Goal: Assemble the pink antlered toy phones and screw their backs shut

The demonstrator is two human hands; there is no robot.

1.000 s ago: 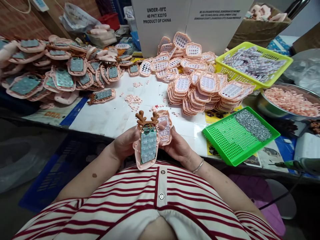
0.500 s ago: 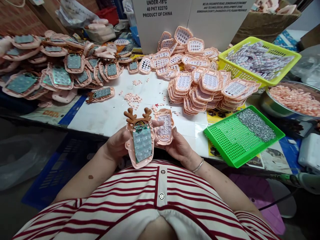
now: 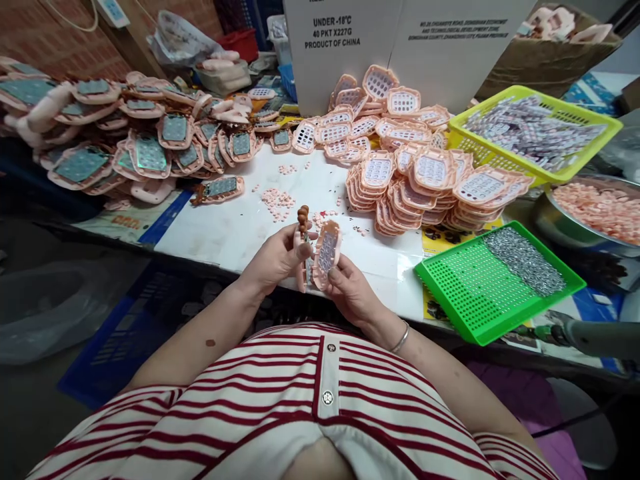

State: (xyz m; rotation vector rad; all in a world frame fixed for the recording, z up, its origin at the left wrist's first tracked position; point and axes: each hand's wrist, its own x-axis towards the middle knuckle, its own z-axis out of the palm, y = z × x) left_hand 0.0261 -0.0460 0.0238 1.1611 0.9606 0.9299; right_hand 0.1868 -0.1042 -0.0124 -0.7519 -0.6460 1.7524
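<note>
Close to the front edge of the white work surface (image 3: 220, 233), my left hand (image 3: 280, 257) grips a pink shell with brown antlers (image 3: 303, 219), turned nearly edge-on. My right hand (image 3: 353, 287) holds a pink cover with a pale keypad (image 3: 327, 253) by its lower right side. The two parts are upright side by side, their inner faces angled toward each other. Whether they touch is hard to tell. Just beyond them lie small pink pieces (image 3: 277, 203). One antlered shell (image 3: 220, 189) rests on the surface to the left.
Shells with grey pads (image 3: 150, 155) are heaped at left. Stacked keypad covers (image 3: 377, 170) stand right of centre. Further right are a yellow basket (image 3: 537, 175), a green tray of screws (image 3: 450, 287) and a metal bowl (image 3: 550, 217). A white carton (image 3: 390, 40) stands behind.
The antlered shell has turned from facing up to edge-on, beside the keypad cover, which has also tilted. My left hand has moved right and up. The whole view has shifted slightly.
</note>
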